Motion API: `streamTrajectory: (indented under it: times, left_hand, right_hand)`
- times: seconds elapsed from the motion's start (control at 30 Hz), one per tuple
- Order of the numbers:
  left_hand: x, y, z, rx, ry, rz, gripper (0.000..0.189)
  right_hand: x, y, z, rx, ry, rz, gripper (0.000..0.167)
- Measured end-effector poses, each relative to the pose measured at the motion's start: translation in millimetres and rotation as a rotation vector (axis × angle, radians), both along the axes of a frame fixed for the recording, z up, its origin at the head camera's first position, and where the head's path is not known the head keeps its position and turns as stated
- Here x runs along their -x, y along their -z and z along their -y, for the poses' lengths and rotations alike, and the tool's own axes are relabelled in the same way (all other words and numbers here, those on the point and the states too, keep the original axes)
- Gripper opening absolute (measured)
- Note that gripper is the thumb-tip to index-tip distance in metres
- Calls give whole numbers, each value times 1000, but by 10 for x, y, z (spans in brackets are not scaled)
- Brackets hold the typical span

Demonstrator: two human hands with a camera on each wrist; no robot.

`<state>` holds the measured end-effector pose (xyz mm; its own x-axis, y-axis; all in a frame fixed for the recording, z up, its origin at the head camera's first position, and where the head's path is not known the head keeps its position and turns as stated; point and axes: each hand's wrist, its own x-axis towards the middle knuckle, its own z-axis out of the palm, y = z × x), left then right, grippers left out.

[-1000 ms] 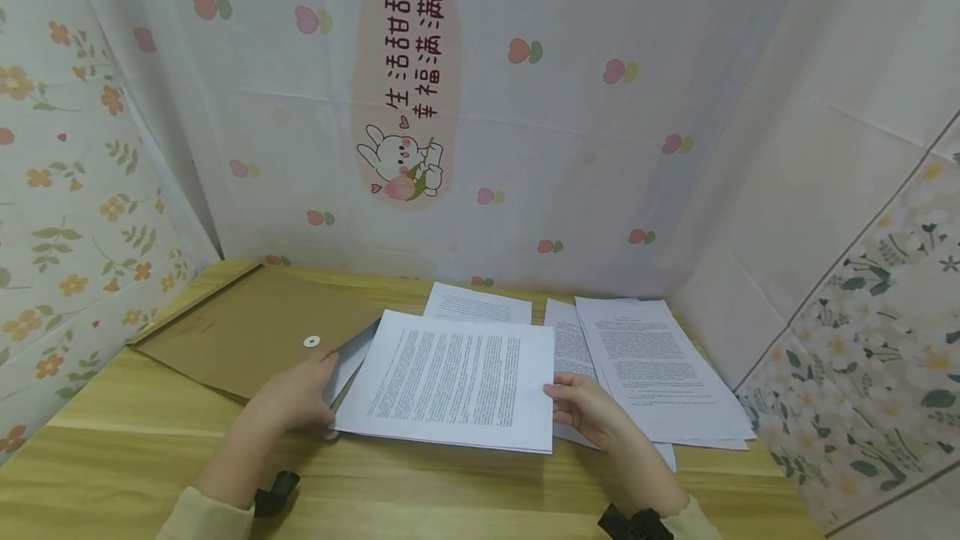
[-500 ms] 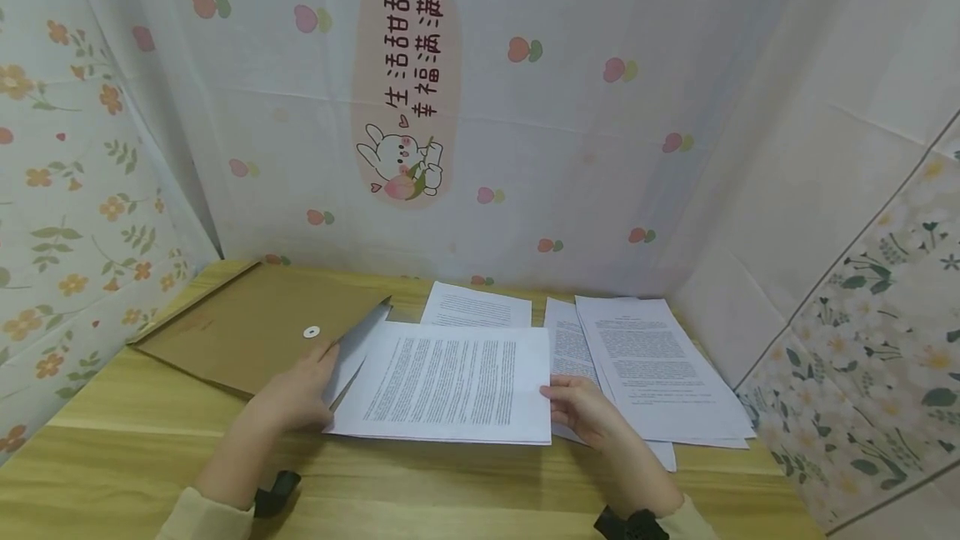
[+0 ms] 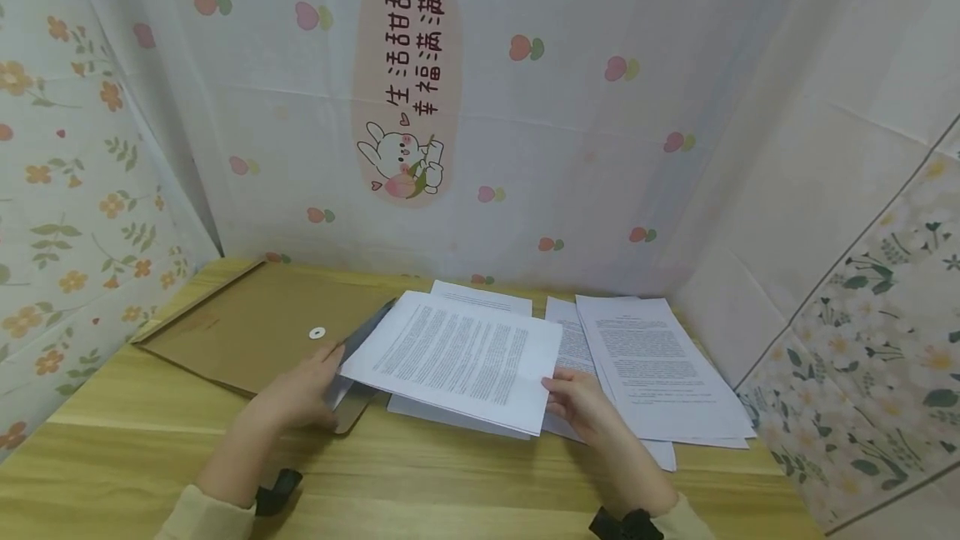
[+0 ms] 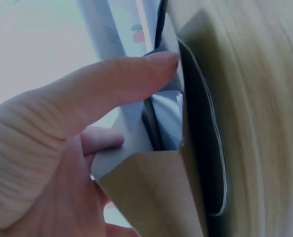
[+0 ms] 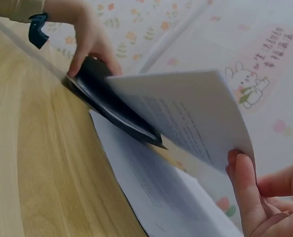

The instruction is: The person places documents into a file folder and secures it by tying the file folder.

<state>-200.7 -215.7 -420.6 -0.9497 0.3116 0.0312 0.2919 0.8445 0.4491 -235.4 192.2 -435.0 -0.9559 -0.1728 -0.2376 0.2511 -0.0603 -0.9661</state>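
A brown kraft envelope (image 3: 255,323) with a white button lies on the left of the table. My left hand (image 3: 296,394) holds its mouth at the right end, thumb at one edge and fingers on the upper panel. The left wrist view shows the thumb (image 4: 121,79) across the gaping mouth and something pale inside. My right hand (image 3: 581,407) pinches the right edge of several printed sheets (image 3: 457,357), which slant in the air with their left edge near the envelope's mouth. Below them lies another printed sheet (image 5: 146,177), apart from the held ones.
More printed papers (image 3: 645,357) overlap on the right of the wooden table (image 3: 420,490). Another sheet (image 3: 480,297) lies behind the held ones. Patterned cloth (image 3: 570,148) hangs at the back and both sides.
The held sheets have lifted and tilted, their left edge rising by the envelope's mouth. A sheet beneath them now shows. Both hands have barely moved.
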Motion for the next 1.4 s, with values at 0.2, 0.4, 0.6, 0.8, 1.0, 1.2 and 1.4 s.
streamTrajectory:
  times: [0.2,0.4,0.6,0.8,1.0,1.2,1.4]
  left_hand:
    - [17,1,1,3,-35,-11,112]
    - [32,1,-9,40,-57,-47,115]
    - [17,-11,-11,65,-62,-68,118]
    - [32,28,-7,77,-52,-72,120]
    - [40,74,-38,68,-31,-77,119]
    - [43,87,-47,81,-34,-72,118]
    - [48,68,-45,74,-27,-54,119]
  right_hand:
    - [-45,-25,52,-40,-64,-32,37]
    - [-105,-34,87,-38,-144,-13,36]
    - [-143,-33,108,-3,-238,-2,34]
    - [-108,17,201,-42,-225,-8,32]
    - [-69,111,450,-82,-197,-16,13]
    - [-7,149,725,-65,-140,-31,15]
    - [60,164,940,-67,-103,-26,19]
